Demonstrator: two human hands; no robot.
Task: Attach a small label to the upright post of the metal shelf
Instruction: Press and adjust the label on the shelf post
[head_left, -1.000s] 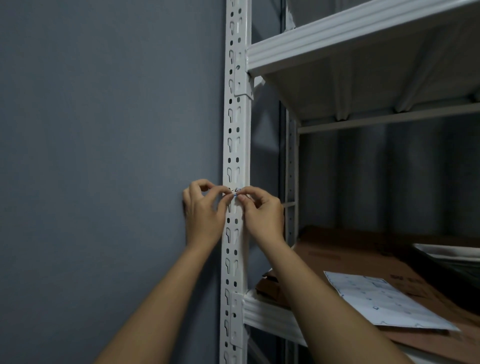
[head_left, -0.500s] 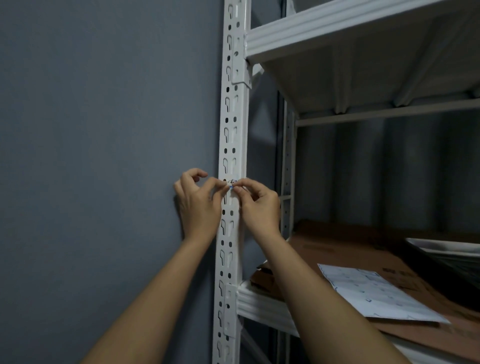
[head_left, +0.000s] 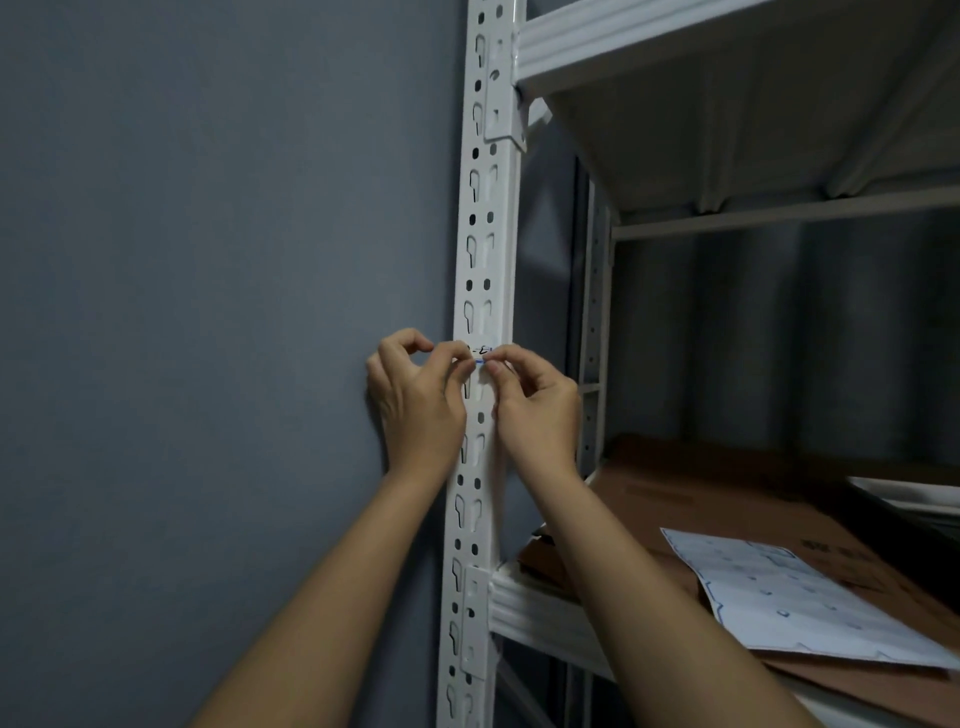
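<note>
A white perforated upright post (head_left: 480, 234) of the metal shelf runs from top to bottom beside a grey wall. A small white label (head_left: 479, 354) with dark handwriting and a blue edge lies across the post's front at mid height. My left hand (head_left: 415, 400) pinches the label's left end with thumb and forefinger, the other fingers curled. My right hand (head_left: 535, 405) pinches its right end against the post the same way. Both forearms reach up from the bottom of the view.
The grey wall (head_left: 208, 312) is close on the left. A white shelf board (head_left: 727, 62) sits above, another (head_left: 540, 613) below. On the lower one lie flattened cardboard (head_left: 701, 499) and a white sheet of labels (head_left: 789, 597). A rear post (head_left: 592, 338) stands behind.
Both hands keep their pinch on the label at the same spot on the post. The view has shifted slightly, so the hands sit a little higher in the picture than one second ago.
</note>
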